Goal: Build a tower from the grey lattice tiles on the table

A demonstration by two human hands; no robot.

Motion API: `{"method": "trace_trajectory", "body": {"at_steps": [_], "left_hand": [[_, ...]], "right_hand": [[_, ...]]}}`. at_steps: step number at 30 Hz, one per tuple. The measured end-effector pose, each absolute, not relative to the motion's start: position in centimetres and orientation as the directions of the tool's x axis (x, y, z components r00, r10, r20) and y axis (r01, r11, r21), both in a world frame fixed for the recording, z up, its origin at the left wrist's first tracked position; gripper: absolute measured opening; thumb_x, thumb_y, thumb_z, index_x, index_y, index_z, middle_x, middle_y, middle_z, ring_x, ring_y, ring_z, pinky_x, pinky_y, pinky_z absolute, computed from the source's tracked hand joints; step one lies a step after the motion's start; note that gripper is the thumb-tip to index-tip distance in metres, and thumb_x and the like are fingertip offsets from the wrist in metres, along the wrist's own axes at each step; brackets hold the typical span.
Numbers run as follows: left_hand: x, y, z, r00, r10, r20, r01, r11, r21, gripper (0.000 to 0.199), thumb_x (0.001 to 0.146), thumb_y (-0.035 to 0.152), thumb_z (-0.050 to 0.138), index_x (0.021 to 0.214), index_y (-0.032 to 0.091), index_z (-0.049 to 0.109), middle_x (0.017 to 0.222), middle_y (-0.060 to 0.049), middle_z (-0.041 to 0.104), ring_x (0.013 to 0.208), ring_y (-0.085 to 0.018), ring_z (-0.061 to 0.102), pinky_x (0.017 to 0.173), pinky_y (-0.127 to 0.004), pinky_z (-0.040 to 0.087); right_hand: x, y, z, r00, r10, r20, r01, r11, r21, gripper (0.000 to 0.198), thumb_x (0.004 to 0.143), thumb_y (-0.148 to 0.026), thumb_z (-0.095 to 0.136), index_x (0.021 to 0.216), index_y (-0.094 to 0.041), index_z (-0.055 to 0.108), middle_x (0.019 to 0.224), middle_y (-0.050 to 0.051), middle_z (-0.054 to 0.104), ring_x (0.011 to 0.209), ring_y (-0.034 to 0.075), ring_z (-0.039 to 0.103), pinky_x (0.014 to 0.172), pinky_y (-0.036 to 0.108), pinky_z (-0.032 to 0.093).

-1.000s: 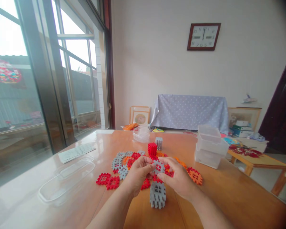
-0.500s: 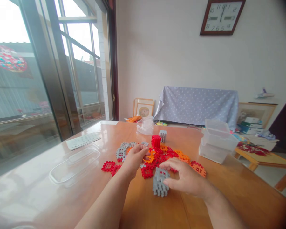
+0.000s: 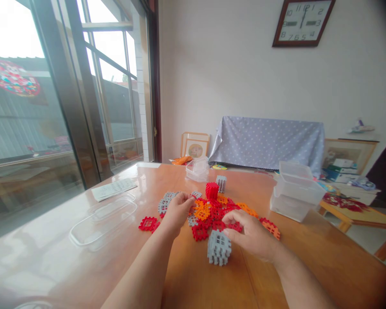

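Observation:
A stack of grey interlocking plastic tiles [image 3: 219, 248] stands on the table in front of me. Just right of its top, my right hand [image 3: 249, 231] has thumb and fingers apart, with nothing between them. My left hand [image 3: 177, 212] hovers at the left side of the loose pile, its fingers curled together; anything in them is hidden. Beside its fingertips lie orange tiles [image 3: 202, 211] and a grey tile [image 3: 192, 220]. Red tiles [image 3: 200, 233] spread through the pile. Behind it rises a red tile stack [image 3: 212, 190], with another grey stack [image 3: 221, 183] farther back.
Clear plastic containers [image 3: 289, 204] stand at the right, and a smaller clear box [image 3: 197, 171] at the far edge. On the left lie a clear lid [image 3: 103, 221] and a printed sheet [image 3: 114, 189]. Orange tiles [image 3: 270, 228] lie right of the pile.
My right hand has drawn away from the grey stack, which now shows more of its side. The left hand has shifted slightly left, its fingers closer together. The view has turned a little.

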State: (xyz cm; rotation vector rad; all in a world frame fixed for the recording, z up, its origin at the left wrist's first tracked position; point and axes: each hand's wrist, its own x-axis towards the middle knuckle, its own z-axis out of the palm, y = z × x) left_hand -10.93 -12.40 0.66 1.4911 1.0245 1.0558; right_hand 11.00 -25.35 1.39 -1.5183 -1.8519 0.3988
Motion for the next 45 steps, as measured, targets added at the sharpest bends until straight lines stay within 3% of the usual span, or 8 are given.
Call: {"method": "trace_trajectory", "body": {"at_steps": [3,6,8,13,21,30,38,45], "left_hand": [[-11.5,-11.7,0.1,0.258,0.954,0.156,0.407,-0.253,0.878,0.010,0.084,0.027,0.054,0.086,0.020,0.061,0.077,-0.003,0.068,0.068,-0.015,0.061,0.056,-0.023,0.038],[-12.1,-11.6,-0.4,0.350,0.927,0.135,0.725,-0.359,0.588,0.012,0.080,0.020,0.053,0.081,0.022,0.065,0.082,-0.003,0.070,0.077,-0.018,0.065,0.061,-0.025,0.040],[-12.3,-11.9,-0.7,0.385,0.918,0.096,0.796,-0.383,0.469,0.014,0.076,0.018,0.056,0.079,0.024,0.068,0.086,-0.003,0.072,0.083,-0.022,0.067,0.064,-0.028,0.042],[-12.4,-12.2,-1.3,0.446,0.893,0.055,0.810,-0.429,0.399,0.025,0.069,0.015,0.064,0.088,0.028,0.074,0.101,-0.005,0.072,0.096,-0.027,0.067,0.076,-0.031,0.047],[-12.1,-12.2,-1.9,0.513,0.853,0.098,0.764,-0.506,0.401,0.029,0.074,0.014,0.061,0.093,0.027,0.077,0.104,-0.009,0.067,0.094,-0.027,0.066,0.079,-0.033,0.047],[-11.8,-13.0,-1.3,0.466,0.871,0.155,0.753,-0.483,0.448,0.004,0.074,0.021,0.068,0.076,0.020,0.070,0.099,-0.010,0.064,0.088,-0.027,0.065,0.077,-0.033,0.046],[-11.4,-12.8,-1.1,0.480,0.847,0.230,0.729,-0.531,0.432,0.028,0.091,0.034,0.052,0.072,0.020,0.068,0.097,-0.013,0.064,0.089,-0.026,0.063,0.075,-0.032,0.043],[-11.9,-11.5,-0.6,0.206,0.930,0.304,0.674,-0.360,0.645,0.030,0.092,0.036,0.052,0.066,0.020,0.056,0.080,-0.007,0.061,0.076,-0.021,0.058,0.067,-0.028,0.035]], "right_hand": [[11.5,-24.4,0.4,-0.006,0.944,0.330,0.708,0.237,-0.665,0.012,0.089,-0.030,0.059,0.094,-0.023,0.067,0.094,0.001,0.070,0.090,0.019,0.064,0.081,0.032,0.049],[11.9,-23.4,-0.8,0.036,0.947,0.320,0.667,0.215,-0.713,0.015,0.091,-0.030,0.054,0.093,-0.023,0.067,0.089,0.001,0.071,0.084,0.019,0.064,0.077,0.032,0.049],[12.1,-22.9,-1.4,0.062,0.948,0.311,0.655,0.196,-0.729,0.016,0.091,-0.031,0.053,0.092,-0.022,0.067,0.086,0.001,0.070,0.081,0.019,0.064,0.075,0.031,0.049],[12.4,-22.3,-2.1,0.103,0.954,0.280,0.665,0.143,-0.733,0.018,0.090,-0.034,0.054,0.091,-0.022,0.068,0.082,0.001,0.070,0.077,0.019,0.063,0.071,0.031,0.047],[12.3,-22.3,-2.1,0.107,0.955,0.278,0.673,0.136,-0.727,0.022,0.088,-0.037,0.054,0.090,-0.021,0.070,0.079,0.000,0.070,0.075,0.019,0.062,0.070,0.031,0.047],[12.3,-22.4,-2.3,0.088,0.960,0.264,0.668,0.140,-0.730,0.023,0.090,-0.038,0.054,0.089,-0.021,0.069,0.082,0.001,0.071,0.078,0.019,0.063,0.074,0.032,0.047],[12.5,-22.1,-2.5,0.104,0.954,0.283,0.670,0.143,-0.729,0.025,0.090,-0.042,0.054,0.088,-0.021,0.068,0.078,0.000,0.069,0.074,0.018,0.062,0.070,0.030,0.046],[12.4,-22.1,-2.2,0.102,0.947,0.306,0.673,0.161,-0.722,0.026,0.091,-0.043,0.054,0.087,-0.022,0.068,0.078,0.000,0.069,0.074,0.019,0.062,0.070,0.031,0.048]]}}
